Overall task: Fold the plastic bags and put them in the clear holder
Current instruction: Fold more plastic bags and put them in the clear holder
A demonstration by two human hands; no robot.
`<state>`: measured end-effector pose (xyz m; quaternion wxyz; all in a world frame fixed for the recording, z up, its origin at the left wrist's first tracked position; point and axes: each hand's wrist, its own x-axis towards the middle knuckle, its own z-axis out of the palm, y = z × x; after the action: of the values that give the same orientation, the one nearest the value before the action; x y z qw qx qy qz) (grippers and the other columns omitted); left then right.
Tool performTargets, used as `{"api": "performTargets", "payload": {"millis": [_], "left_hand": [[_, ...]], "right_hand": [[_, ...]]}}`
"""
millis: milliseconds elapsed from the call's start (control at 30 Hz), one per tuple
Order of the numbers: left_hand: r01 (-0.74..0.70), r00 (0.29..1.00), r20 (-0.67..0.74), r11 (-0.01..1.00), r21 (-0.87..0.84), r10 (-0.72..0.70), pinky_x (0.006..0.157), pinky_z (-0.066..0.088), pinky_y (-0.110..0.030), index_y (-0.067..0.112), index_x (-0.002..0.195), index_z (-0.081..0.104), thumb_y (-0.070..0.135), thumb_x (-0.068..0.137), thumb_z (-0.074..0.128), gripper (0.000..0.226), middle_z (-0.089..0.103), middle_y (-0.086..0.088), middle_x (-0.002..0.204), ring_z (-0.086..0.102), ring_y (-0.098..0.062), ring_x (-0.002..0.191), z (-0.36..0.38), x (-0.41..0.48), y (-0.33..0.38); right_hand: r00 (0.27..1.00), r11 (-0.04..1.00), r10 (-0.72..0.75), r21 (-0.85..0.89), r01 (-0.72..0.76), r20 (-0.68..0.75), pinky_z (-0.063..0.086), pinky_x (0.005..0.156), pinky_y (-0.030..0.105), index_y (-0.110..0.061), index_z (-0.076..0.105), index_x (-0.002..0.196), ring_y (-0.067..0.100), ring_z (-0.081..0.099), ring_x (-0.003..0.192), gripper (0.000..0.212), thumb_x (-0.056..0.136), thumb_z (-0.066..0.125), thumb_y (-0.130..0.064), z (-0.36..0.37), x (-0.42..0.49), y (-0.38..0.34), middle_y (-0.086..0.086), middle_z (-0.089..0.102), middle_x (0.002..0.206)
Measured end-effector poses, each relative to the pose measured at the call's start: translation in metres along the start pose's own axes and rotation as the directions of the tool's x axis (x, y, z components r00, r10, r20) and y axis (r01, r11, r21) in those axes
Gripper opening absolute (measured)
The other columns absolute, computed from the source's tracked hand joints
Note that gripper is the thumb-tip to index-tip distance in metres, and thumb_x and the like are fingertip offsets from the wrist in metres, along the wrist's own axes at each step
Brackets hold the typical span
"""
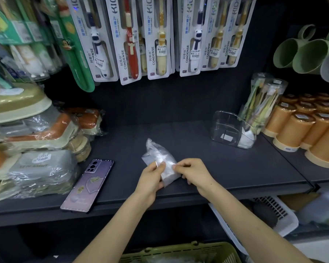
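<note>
1. Plastic bag [160,158], thin and clear, was found near the front edge of the shelf [235,168], about mid-width, with its far end loose and crumpled.
2. The bag's near end was pinched by the left hand [150,179] and the right hand [194,173], fingers curled on it from either side; a fold was judged to be under way, not finished.
3. The clear holder [230,128] was set toward the right rear of the shelf, well apart from the bag.
4. White wads [246,139] were seen in the holder's right end; these were judged to be bags already folded and stowed, so part of the task was taken as done.
5. Left to do: the fold finished, the bag carried over and put in the holder.
6. How many folds had been made could not be told, since the near part was covered by fingers.
7. The holder's compartments were hard to read through the clear walls.
8. A green basket [178,251] was cut off by the bottom edge; pale contents were blurred, and whether more bags lay there could not be told.
</note>
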<state>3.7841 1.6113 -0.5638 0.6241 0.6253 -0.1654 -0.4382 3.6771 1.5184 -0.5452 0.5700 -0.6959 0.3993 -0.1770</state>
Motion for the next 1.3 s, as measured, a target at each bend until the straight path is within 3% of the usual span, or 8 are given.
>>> {"api": "performTargets", "payload": {"millis": [233,633,833,900,967,1067,1200,1300], "left_hand": [[-0.005,1.0,0.017,0.999,0.036,0.004,0.092,0.054,-0.039,0.007,0.118,0.062,0.023,0.098,0.054,0.026,0.066,-0.01,0.12,0.063,-0.023,0.111,-0.001,0.001,-0.002],[0.075,0.99,-0.112,0.994,-0.082,-0.084,0.062,0.056,-0.03,0.006,0.136,0.043,0.011,0.096,0.054,0.042,0.062,-0.012,0.114,0.066,-0.025,0.092,-0.004,0.024,0.021],[-0.072,0.946,-0.294,0.971,0.227,0.139,0.086,0.053,-0.037,0.009,0.136,0.044,0.015,0.094,0.057,0.044,0.06,-0.012,0.118,0.061,-0.027,0.106,-0.02,0.047,0.028],[-0.207,0.87,-0.258,0.786,0.583,0.421,0.084,0.047,-0.031,0.008,0.126,0.053,0.014,0.094,0.055,0.033,0.064,-0.007,0.106,0.061,-0.023,0.098,-0.024,0.044,0.025],[-0.352,0.716,-0.028,0.395,0.848,0.697,0.086,0.045,-0.03,0.006,0.116,0.064,0.017,0.095,0.052,0.027,0.068,-0.008,0.106,0.063,-0.026,0.097,-0.027,0.04,0.018],[-0.551,0.625,0.437,-0.032,0.834,0.647,0.106,0.032,-0.031,0.012,0.119,0.068,0.037,0.096,0.034,0.048,0.064,-0.006,0.126,0.057,-0.028,0.121,-0.027,0.036,0.005],[-0.529,0.804,0.514,-0.035,0.848,0.298,0.116,-0.005,-0.021,0.025,0.149,0.03,0.057,0.09,-0.002,0.075,0.021,0.007,0.158,0.006,-0.013,0.148,-0.019,0.033,-0.005],[-0.446,0.861,0.447,-0.062,0.893,0.244,0.117,-0.009,-0.024,0.025,0.153,0.015,0.043,0.104,0.011,0.052,0.008,0.006,0.161,-0.003,-0.014,0.149,-0.013,0.034,-0.01]], "right_hand": [[0.986,0.956,0.108,0.259,-0.138,0.125,0.03,0.036,0.021,-0.007,0.064,0.08,0.011,0.049,0.045,0.017,0.09,0.067,-0.02,-0.002,-0.004,0.004,0.006,0.059,0.069],[0.986,0.979,0.147,-0.15,-0.135,0.073,0.022,0.036,0.02,-0.005,0.061,0.079,0.013,0.036,0.038,0.014,0.086,0.068,-0.014,-0.012,0.007,0.012,0.014,0.046,0.064],[0.986,0.946,0.141,-0.305,-0.108,0.09,0.026,0.037,0.018,0.002,0.065,0.074,0.012,0.033,0.036,0.018,0.083,0.07,-0.013,-0.022,0.014,0.009,0.01,0.042,0.053],[0.983,0.931,0.153,-0.348,-0.109,0.099,0.027,0.037,0.018,0.01,0.067,0.081,0.013,0.033,0.036,0.023,0.081,0.07,-0.013,-0.025,0.016,0.008,0.01,0.043,0.053],[0.979,0.917,0.168,-0.382,-0.112,0.118,0.026,0.038,0.019,0.011,0.067,0.085,0.013,0.033,0.037,0.025,0.081,0.07,-0.013,-0.027,0.019,0.007,0.012,0.045,0.056],[0.972,0.904,0.18,-0.415,-0.104,0.15,0.024,0.039,0.019,0.008,0.069,0.085,0.013,0.033,0.038,0.022,0.081,0.07,-0.013,-0.031,0.022,0.002,0.012,0.045,0.055],[0.959,0.887,0.212,-0.448,-0.109,0.186,0.023,0.038,0.019,0.01,0.067,0.093,0.011,0.032,0.037,0.027,0.083,0.07,-0.015,-0.035,0.023,-0.001,0.007,0.041,0.052],[0.955,0.889,0.219,-0.444,-0.112,0.197,0.025,0.037,0.018,0.006,0.069,0.091,0.009,0.035,0.037,0.024,0.084,0.07,-0.016,-0.04,0.021,-0.004,0.007,0.046,0.057]]}}
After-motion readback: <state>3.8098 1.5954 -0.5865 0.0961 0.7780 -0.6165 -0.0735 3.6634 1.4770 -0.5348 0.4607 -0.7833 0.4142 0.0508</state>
